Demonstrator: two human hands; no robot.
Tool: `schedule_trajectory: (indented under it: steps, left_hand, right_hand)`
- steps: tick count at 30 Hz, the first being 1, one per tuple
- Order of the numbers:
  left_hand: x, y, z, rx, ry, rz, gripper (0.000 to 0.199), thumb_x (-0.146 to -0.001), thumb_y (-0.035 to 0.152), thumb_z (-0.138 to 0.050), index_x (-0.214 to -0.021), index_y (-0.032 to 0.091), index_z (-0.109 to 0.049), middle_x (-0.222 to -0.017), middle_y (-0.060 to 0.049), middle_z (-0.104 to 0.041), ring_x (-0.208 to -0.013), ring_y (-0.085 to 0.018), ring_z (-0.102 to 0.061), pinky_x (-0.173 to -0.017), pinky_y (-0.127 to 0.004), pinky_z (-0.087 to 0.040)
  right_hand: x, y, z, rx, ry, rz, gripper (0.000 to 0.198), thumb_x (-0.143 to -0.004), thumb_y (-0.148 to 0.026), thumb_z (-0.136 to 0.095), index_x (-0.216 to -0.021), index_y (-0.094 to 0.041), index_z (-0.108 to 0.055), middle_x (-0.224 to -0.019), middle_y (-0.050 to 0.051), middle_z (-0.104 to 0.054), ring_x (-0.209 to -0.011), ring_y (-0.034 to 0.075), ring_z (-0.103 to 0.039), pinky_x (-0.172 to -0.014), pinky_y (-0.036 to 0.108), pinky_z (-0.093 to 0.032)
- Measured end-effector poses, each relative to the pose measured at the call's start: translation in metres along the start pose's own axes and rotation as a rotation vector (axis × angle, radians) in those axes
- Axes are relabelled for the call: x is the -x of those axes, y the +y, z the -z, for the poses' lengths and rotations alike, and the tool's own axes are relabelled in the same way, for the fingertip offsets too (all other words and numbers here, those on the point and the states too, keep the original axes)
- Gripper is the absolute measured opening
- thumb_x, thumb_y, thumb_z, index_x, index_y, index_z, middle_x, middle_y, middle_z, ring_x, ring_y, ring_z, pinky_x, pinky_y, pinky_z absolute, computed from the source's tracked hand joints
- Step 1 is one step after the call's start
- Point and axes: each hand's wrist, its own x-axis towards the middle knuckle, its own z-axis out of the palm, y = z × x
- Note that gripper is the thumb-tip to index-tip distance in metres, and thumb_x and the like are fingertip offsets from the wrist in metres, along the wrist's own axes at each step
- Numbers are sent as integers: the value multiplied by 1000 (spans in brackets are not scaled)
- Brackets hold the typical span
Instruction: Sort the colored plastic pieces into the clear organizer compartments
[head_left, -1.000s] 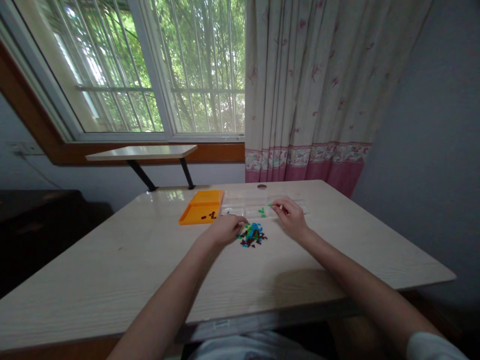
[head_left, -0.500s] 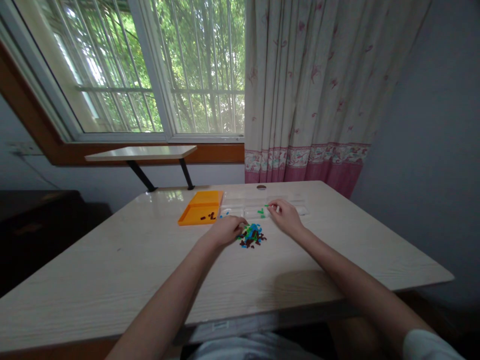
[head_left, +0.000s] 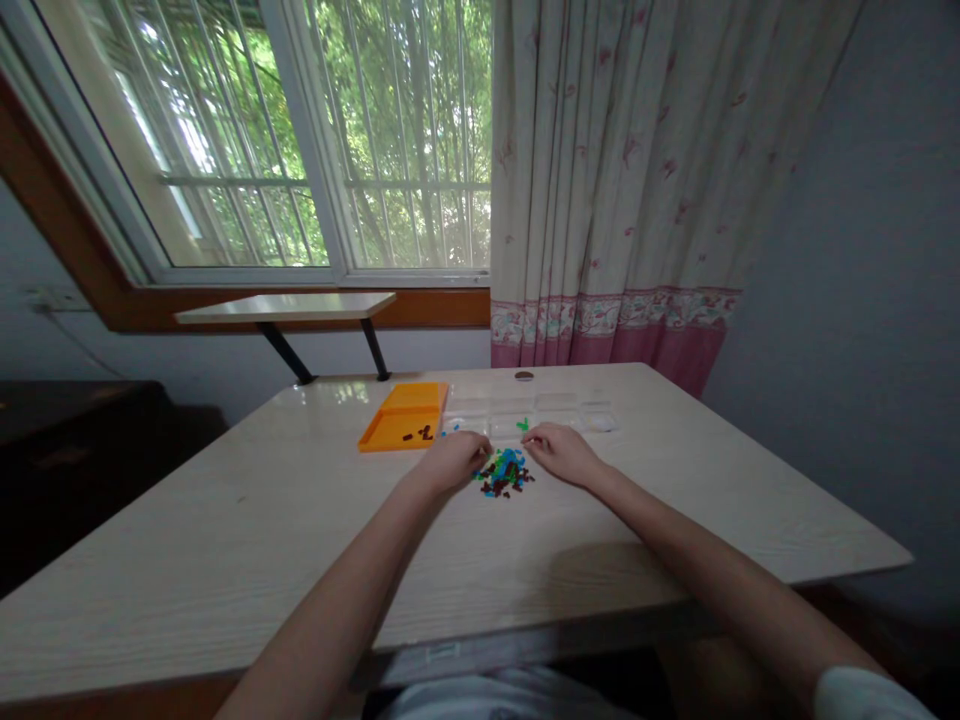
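Left hand (head_left: 457,457): placed at the left edge of the pile of small pieces (head_left: 505,476), palm down, fingers curled inward. Grip: impossible to tell whether on a piece or not, with fingertips too small and partly hidden. Right hand (head_left: 564,454): placed at the far right side of the same pile, fingers drawn together and pointing left. Grip: likewise impossible to tell. Both forearms extended over the near edge of the bench (head_left: 285,560), well apart at that edge and converging toward the pile.

Between and just nearer than the hands: the pile itself, loose on the bench top, with blue, dark brown and green mixed together and mostly dark brown toward the near side.

Beyond the pile: clear compartment box (head_left: 574,406), with green pieces (head_left: 523,425) in a front compartment, just beyond the right fingertips. Near its left end: a few blue pieces (head_left: 450,430); exact compartment not discernible. Just left of the box: orange case (head_left: 410,399), with dark brown pieces (head_left: 424,432) in its near part, toward the right.

At the far edge of the bench: dark round disc (head_left: 524,376); to the left, pale raised shelf (head_left: 289,307) on two dark slanted supports.

Farthest back: patterned curtain (head_left: 622,180) with pink hem, right of the barred window (head_left: 412,130), with green foliage outside.
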Motion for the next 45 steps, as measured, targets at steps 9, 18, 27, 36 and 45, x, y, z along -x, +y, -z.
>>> schedule_trajectory:
  steps: [9, 18, 27, 36, 45]
  left_hand:
    - [-4, 22, -3, 322, 179, -11, 21, -79, 28, -50, -90, 17, -65, -79, -2, -64, -68, -12, -53, -63, -21, -39]
    - [-2, 27, -6, 311, 206, -5, 19, -79, 29, -53, -87, 17, -66, -78, -2, -63, -68, -12, -52, -65, -21, -39]
    - [-3, 28, -2, 305, 200, 4, 19, -79, 30, -53, -85, 17, -66, -77, -3, -63, -70, -13, -53, -65, -22, -39]
    - [-2, 25, -6, 297, 237, -26, 19, -77, 32, -56, -79, 16, -66, -71, -1, -62, -65, -11, -52, -62, -21, -37]
    - [-2, 25, -2, 266, 219, -36, 21, -77, 34, -54, -82, 17, -65, -73, -1, -62, -64, -11, -51, -62, -20, -37]
  right_hand:
    - [2, -14, -2, -28, -48, 82, 15, -78, -27, -56, -89, -20, -63, -75, 1, -61, -70, 12, -56, -64, 21, -39]
    - [2, -20, -1, -11, 35, 89, 21, -82, -35, -51, -84, -20, -64, -74, 2, -61, -70, 12, -56, -63, 20, -39]
    - [3, -17, 1, -7, 81, 117, 16, -80, -31, -55, -89, -21, -63, -79, 2, -62, -74, 12, -59, -66, 21, -41]
    - [4, -17, 3, -4, 73, 149, 14, -80, -27, -54, -89, -20, -62, -78, 2, -62, -73, 13, -58, -66, 21, -41]
    - [5, -19, 5, 19, 101, 146, 13, -79, -28, -53, -86, -20, -61, -76, 2, -62, -72, 12, -57, -66, 21, -40]
